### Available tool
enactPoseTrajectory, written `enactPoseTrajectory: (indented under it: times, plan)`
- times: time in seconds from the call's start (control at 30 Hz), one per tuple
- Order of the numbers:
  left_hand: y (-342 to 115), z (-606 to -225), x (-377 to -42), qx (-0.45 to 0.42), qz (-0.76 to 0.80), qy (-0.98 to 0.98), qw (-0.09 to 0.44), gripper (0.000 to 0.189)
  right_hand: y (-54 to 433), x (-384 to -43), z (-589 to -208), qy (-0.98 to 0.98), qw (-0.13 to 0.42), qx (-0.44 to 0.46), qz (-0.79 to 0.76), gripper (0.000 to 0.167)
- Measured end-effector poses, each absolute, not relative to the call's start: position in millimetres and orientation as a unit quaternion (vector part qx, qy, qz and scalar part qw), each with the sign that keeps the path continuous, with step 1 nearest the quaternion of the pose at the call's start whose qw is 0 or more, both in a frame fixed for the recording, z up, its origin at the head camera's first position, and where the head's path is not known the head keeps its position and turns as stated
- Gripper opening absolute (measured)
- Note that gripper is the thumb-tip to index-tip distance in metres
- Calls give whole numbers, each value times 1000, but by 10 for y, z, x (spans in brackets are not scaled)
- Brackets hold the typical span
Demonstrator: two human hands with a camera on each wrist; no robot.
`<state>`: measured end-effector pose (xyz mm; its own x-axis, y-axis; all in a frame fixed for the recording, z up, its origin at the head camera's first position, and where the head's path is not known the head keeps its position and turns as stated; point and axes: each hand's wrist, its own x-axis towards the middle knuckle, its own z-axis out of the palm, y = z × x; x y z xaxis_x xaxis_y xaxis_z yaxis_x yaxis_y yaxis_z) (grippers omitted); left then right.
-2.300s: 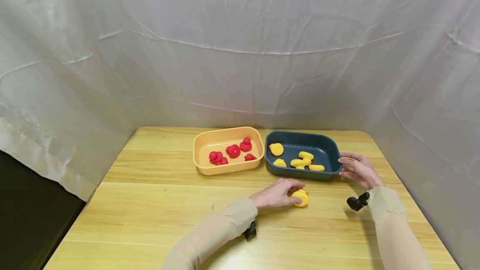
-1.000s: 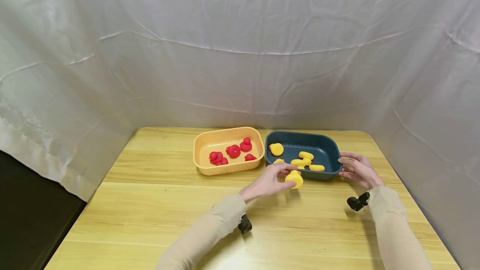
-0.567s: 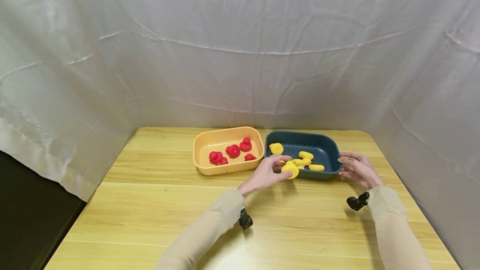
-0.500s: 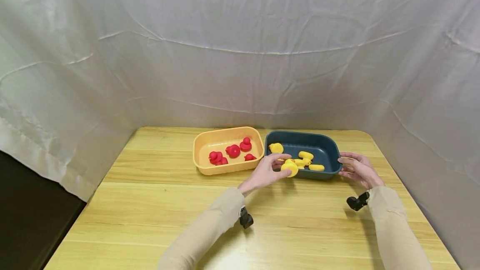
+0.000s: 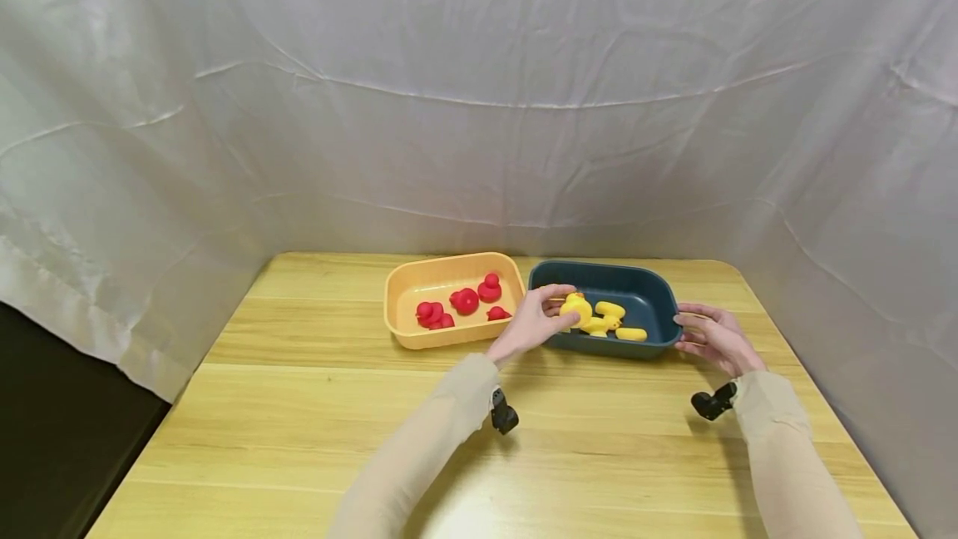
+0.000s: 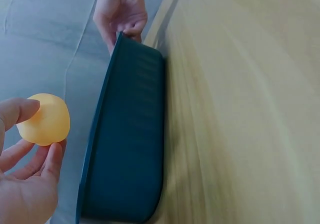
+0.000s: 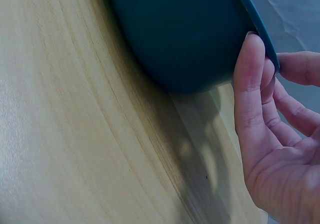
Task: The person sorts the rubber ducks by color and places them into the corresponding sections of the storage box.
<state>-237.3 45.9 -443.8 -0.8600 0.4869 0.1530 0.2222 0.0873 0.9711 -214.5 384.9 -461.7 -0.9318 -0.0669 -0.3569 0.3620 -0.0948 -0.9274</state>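
My left hand (image 5: 533, 324) pinches a yellow rubber duck (image 5: 576, 309) between thumb and fingers, over the left part of a dark blue bin (image 5: 662, 294). In the left wrist view the duck (image 6: 47, 120) shows above the rim, beyond the bin's side wall (image 6: 127, 129). My right hand (image 5: 714, 339) holds the bin's right end. In the right wrist view, that hand's fingers (image 7: 249, 79) lie against the outer wall and at the rim (image 7: 261, 26). Several yellow ducks (image 5: 609, 309) lie inside the bin; my left hand and the held duck hide its left part.
An orange-yellow bin (image 5: 407, 335) with several red ducks (image 5: 465, 301) stands just left of the blue one. Both rest near the back of the wooden table (image 5: 299, 406). A grey-white curtain (image 5: 479, 148) hangs behind and at the sides.
My left hand has lifted the yellow duck off the table and carried it away from me, from in front of the blue bin to over it. My right hand has stayed put.
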Motion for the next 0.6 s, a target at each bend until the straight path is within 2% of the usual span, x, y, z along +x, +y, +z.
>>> enactPoseTrajectory:
  times: [0.6]
  plan:
    - [657, -4500, -2601, 176, 605, 773, 77, 47, 3849, -2141, -4618, 648, 152, 106, -739, 14]
